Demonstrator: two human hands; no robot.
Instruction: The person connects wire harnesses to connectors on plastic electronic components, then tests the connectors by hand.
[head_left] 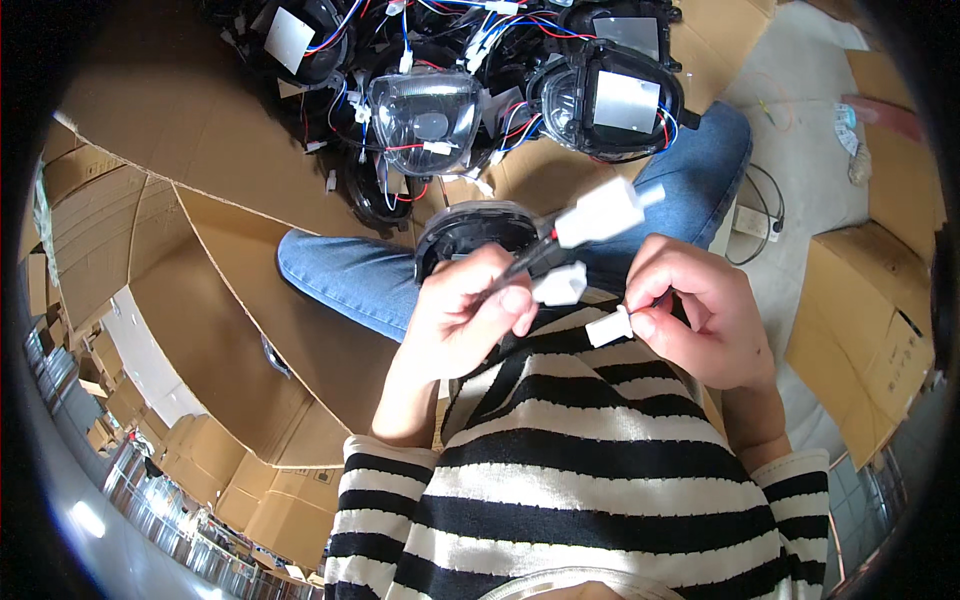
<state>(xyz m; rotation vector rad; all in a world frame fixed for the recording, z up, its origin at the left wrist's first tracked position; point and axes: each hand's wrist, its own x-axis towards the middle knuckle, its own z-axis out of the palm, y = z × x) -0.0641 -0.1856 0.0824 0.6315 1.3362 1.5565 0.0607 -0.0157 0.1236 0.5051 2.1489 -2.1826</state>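
Observation:
My left hand is closed round a black sleeved cable. A large white plug connector sits at the end of this cable, and a second white connector juts out beside the fingertips. Between thumb and fingers, my right hand pinches a small white connector where its dark wire enters. The connectors of the two hands are apart. Just beyond my left hand, a black lamp housing rests between my legs, partly covered by the hand.
Several lamp units with coloured wires lie piled on cardboard ahead, among them a clear-lensed lamp and one with a silvery plate. An open cardboard box stands at left, another carton at right. A power strip lies on the floor.

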